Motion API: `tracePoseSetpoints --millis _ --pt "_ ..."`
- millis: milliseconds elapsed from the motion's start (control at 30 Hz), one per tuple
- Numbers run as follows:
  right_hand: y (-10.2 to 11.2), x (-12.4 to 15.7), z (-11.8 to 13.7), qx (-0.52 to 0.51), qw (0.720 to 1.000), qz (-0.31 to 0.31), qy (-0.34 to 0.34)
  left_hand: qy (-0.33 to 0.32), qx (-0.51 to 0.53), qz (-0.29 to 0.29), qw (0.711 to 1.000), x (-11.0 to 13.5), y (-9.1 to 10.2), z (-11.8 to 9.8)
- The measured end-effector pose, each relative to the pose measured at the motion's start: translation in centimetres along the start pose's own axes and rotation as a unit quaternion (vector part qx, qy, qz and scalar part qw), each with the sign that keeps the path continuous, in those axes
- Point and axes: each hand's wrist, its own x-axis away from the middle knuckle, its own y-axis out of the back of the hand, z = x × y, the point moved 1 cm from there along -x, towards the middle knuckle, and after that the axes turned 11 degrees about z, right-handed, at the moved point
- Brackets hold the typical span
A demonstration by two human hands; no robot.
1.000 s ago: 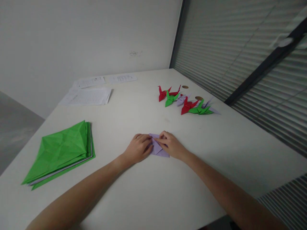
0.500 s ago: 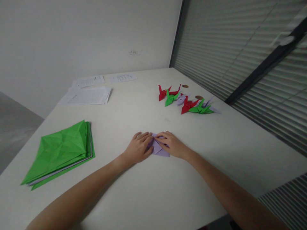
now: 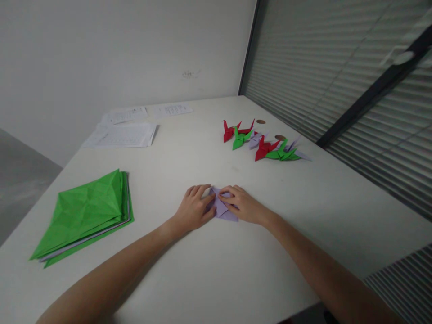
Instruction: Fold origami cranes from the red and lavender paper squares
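A small folded lilac paper (image 3: 223, 210) lies flat on the white table (image 3: 216, 270) in front of me. My left hand (image 3: 195, 208) rests on its left side, fingers curled and pressing the paper down. My right hand (image 3: 241, 204) covers its right side, with the fingertips pinching a flap near the paper's top. Most of the paper is hidden under the two hands.
A stack of green paper sheets (image 3: 86, 213) lies at the left. Several folded cranes (image 3: 261, 141) in red, green and lilac sit at the back right, near two brown discs (image 3: 280, 137). Printed white sheets (image 3: 123, 134) lie at the far side. Window blinds (image 3: 337, 67) line the right.
Both hands stayed on the lilac paper. The fingertips crept a little toward its top edge, and the right fingers closed more tightly on the flap.
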Motion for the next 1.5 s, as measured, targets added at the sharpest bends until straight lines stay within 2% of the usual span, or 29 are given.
tracePoseSetpoints --millis 133,467,633,767,1033,1333,1500 --pt "0.0 0.0 0.0 0.003 1.000 0.005 0.001 -0.021 0.013 0.012 1.000 -0.1 -0.1 0.1" --pt "0.2 0.0 0.1 0.016 1.000 0.024 0.002 -0.001 0.009 0.014 1.000 -0.2 0.1 0.0" --pt "0.5 0.3 -0.1 -0.022 1.000 0.016 0.005 -0.001 0.009 0.010 1.000 -0.3 0.1 0.0" --pt "1.0 0.7 -0.3 -0.062 0.997 0.039 0.007 0.000 0.005 0.005 1.000 -0.2 0.0 -0.3" --pt "1.6 0.7 0.4 -0.075 0.996 0.043 0.018 -0.032 0.017 0.003 0.999 -0.1 -0.4 -0.3" --pt "1.7 0.8 0.8 -0.054 0.997 0.060 0.013 -0.033 -0.028 0.013 0.999 0.3 -0.8 -0.9" --pt "1.9 0.7 1.4 -0.035 0.997 0.067 0.010 -0.040 -0.011 0.018 0.999 0.1 -0.6 -1.1"
